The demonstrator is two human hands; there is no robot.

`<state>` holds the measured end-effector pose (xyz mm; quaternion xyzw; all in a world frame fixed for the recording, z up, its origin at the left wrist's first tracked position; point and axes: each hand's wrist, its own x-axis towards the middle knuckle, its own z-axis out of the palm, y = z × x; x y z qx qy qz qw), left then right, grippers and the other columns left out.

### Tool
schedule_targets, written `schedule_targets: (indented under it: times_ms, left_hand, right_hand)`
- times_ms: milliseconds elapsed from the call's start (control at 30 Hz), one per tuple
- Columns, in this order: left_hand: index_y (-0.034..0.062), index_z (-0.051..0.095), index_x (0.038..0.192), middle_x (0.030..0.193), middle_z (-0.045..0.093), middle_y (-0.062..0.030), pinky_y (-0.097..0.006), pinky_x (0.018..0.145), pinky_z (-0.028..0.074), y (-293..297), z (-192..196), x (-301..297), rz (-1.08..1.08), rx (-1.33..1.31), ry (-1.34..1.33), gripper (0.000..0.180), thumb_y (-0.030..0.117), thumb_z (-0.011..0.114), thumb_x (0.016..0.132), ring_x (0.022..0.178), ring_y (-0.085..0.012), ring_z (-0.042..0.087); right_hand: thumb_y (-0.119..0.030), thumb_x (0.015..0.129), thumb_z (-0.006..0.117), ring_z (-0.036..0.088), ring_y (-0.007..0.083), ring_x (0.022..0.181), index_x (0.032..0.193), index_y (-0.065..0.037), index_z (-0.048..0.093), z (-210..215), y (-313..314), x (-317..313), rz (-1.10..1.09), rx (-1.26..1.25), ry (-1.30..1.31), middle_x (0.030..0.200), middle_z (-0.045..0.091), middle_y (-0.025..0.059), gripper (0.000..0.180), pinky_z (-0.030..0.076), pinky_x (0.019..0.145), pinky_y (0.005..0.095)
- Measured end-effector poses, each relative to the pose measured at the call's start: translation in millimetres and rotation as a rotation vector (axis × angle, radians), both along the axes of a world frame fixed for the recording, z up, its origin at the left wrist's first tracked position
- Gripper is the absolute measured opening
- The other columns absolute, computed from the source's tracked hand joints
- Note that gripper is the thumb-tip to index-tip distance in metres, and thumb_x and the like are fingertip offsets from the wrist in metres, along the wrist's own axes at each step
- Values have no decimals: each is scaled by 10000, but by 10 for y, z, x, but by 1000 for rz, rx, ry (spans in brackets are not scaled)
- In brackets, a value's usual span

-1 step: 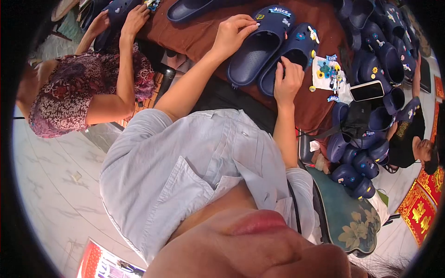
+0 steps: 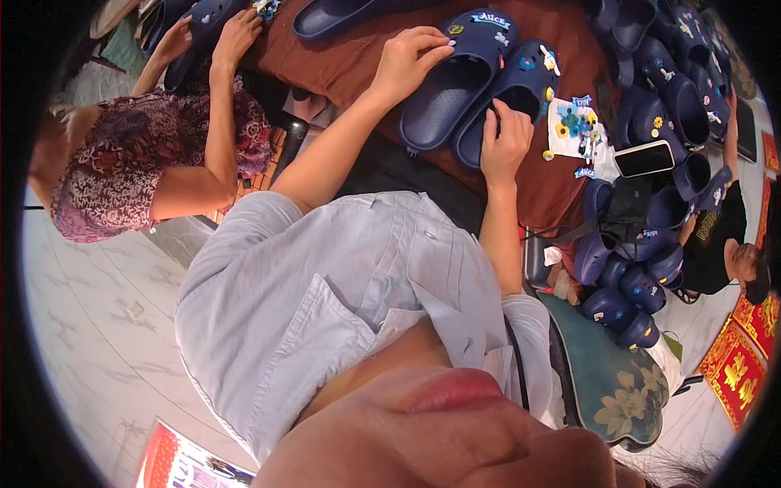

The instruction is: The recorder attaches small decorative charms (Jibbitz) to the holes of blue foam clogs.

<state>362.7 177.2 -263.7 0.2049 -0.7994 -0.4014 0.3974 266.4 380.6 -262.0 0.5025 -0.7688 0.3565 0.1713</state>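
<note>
Two navy clogs lie side by side on a brown cloth before me. The left clog [image 2: 447, 93] carries a blue name banner charm [image 2: 490, 19] and several small charms on its toe. My left hand [image 2: 409, 63] pinches at the edge of that toe; what is between the fingertips is too small to make out. On the right clog [image 2: 525, 77] are blue, white and yellow charms. My right hand [image 2: 508, 142] has its curled fingers at the rim of this clog's opening, over its right side. The hand covers part of the heel strap area.
Loose charms [image 2: 579, 126] lie on white paper right of the clogs, beside a phone [image 2: 643, 159]. Many navy clogs [image 2: 659, 106] are heaped along the right. Another clog [image 2: 333, 18] lies at the far edge. Co-workers sit at left [image 2: 154, 163] and far right [image 2: 720, 244].
My hands and the two clogs keep their places. At the far right, the co-worker's arm and sleeve have shifted slightly.
</note>
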Motion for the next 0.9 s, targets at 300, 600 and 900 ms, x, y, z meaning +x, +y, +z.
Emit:
schedule_targets:
  times_ms: [300,600,900]
  left_hand:
    - [58,739,1021,1139,668,-65,-380,972,448,68,63,70,10,-305,-89,316,100,786,712,1147,-269,549]
    - [23,694,1049,1133,651,-95,-422,999,414,105,22,46,24,-401,-46,328,7,673,722,1157,-316,535]
    - [16,668,1063,1089,640,-100,-431,961,436,220,13,-46,95,-436,10,353,-25,681,712,1109,-329,544]
  right_hand:
    - [-52,821,681,595,279,842,986,-29,662,-13,-15,0,6,-21,1,868,652,97,168,431,747,402]
    - [-24,813,685,604,292,898,1003,-33,667,57,40,-20,-13,-319,-108,902,655,104,192,432,826,415]
    - [-235,746,814,325,483,1309,1416,110,246,172,962,-1998,-1026,-580,-195,1393,328,351,945,243,1120,524]
